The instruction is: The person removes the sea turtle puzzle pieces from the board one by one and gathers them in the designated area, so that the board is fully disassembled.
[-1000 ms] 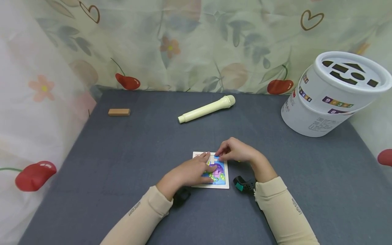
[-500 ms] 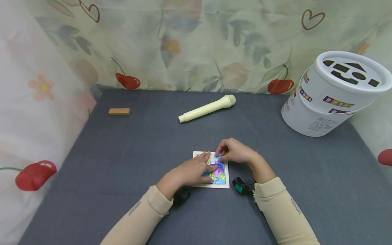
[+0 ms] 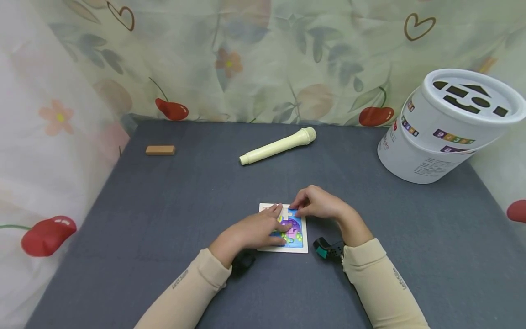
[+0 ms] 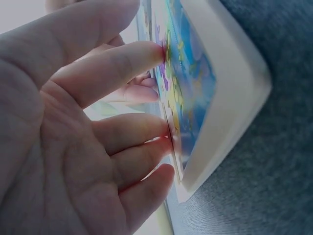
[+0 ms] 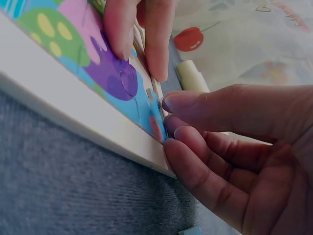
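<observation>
Beige sleeves (image 3: pixel 190 287) slant inward from the near side to a square white-framed jigsaw puzzle with a brightly coloured picture (image 3: pixel 288 250), lying flat on the dark grey cloth (image 3: pixel 197 196) between the forearms. The left hand (image 3: pixel 254 230) lies palm down over the puzzle's left part, fingers extended and partly spread, several tips touching it. The right hand (image 3: pixel 322 202) bends inward at the far right corner, its thumb and forefinger pinching a small blue jigsaw piece with an orange patch (image 5: pixel 156 122), which is tilted; whether it is seated I cannot tell.
</observation>
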`<action>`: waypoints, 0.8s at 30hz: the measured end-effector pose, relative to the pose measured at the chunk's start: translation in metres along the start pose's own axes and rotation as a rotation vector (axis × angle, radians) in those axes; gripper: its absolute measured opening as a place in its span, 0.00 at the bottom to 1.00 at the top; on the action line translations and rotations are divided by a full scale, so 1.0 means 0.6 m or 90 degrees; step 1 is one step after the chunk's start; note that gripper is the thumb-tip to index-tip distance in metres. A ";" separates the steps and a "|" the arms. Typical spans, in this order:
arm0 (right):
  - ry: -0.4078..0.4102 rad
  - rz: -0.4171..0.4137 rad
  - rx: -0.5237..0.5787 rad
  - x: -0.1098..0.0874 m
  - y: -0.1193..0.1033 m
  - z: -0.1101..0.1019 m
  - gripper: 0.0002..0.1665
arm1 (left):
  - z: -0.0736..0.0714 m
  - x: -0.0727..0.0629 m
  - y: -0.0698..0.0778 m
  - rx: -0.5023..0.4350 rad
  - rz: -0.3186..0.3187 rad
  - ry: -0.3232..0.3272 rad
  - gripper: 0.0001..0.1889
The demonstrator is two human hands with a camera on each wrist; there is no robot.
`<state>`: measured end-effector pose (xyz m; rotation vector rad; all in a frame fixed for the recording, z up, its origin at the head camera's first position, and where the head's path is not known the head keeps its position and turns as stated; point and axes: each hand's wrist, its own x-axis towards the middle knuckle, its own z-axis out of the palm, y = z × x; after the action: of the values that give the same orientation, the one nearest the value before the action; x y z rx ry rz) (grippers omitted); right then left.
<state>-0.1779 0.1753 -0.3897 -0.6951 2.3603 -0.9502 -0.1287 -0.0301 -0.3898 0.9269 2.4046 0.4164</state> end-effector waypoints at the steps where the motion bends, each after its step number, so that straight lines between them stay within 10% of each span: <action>1: 0.000 -0.002 0.001 0.000 0.002 0.000 0.11 | 0.000 0.000 0.000 -0.003 -0.002 -0.002 0.24; 24: 0.027 -0.001 -0.001 0.011 0.005 0.012 0.04 | 0.002 0.001 -0.003 -0.009 -0.002 0.001 0.24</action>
<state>-0.1792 0.1696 -0.3979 -0.6841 2.3983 -0.9733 -0.1294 -0.0308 -0.3920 0.9165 2.4014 0.4326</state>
